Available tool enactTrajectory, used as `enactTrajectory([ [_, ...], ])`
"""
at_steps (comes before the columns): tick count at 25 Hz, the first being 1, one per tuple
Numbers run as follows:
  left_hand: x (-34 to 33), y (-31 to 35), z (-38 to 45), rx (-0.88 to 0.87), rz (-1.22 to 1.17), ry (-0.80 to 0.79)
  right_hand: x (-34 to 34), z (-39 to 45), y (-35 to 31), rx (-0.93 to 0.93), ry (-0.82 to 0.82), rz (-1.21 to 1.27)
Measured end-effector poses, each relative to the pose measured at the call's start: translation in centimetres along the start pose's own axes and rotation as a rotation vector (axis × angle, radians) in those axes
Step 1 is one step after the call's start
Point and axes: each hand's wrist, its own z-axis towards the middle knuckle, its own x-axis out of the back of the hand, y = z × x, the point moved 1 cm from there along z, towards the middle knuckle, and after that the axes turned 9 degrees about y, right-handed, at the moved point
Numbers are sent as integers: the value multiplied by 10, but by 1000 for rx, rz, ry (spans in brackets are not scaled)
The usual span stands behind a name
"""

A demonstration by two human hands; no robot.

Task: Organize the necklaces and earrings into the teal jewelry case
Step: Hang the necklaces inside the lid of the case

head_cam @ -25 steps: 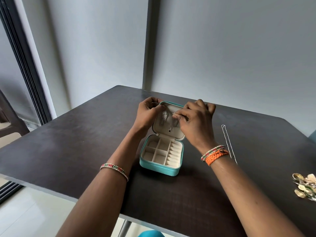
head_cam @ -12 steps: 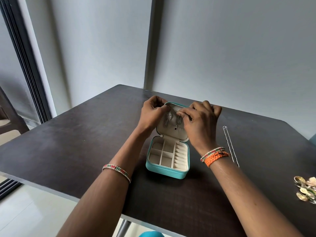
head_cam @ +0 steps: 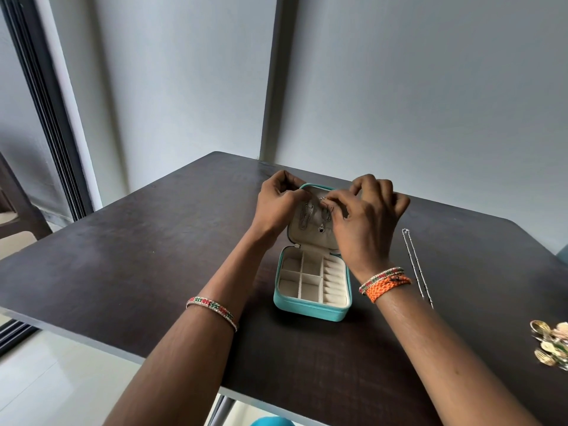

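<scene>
The teal jewelry case (head_cam: 312, 309) is sitting open mid-table, tray compartments bare. Beyond, in its raised lid, both hands are pinching a necklace (head_cam: 321, 215): left hand (head_cam: 278, 204), right hand (head_cam: 362, 219). Hooking it needs gentle, untangled tension. Compared with earlier, little is differing; the view is sitting slightly shifted.

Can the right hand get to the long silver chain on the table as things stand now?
Probably yes. The silver chain lies bare on the table, just right of the right hand, nothing between them. But that hand is pinching a necklace at the case lid.
</scene>
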Motion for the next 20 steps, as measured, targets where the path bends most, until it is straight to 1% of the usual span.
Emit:
enactTrajectory([
  [3, 0, 0, -1, -18, -9, -11, -1, 2, 0, -120, -20, 45],
  [5, 1, 1, -1, -28, -5, -22, -4, 7, 4, -309, -111, 162],
  [7, 1, 1, -1, -39, -14, -43, -9, 12, 13, -593, -298, 354],
  [9, 1, 3, -2, -61, -35, -70, -12, 14, 21, -895, -492, 643],
  [11, 0, 4, -2, -81, -52, -95, -15, 13, 25, -1103, -641, 896],
  [13, 0, 4, -3, -96, -53, -111, -16, 10, 24, -1214, -734, 999],
  [17, 1, 4, -3, -89, -78, -135, -11, 12, 20, -1426, -854, 1239],
  [20, 1, 4, -2, -70, -89, -147, -7, 12, 17, -1446, -904, 1305],
])
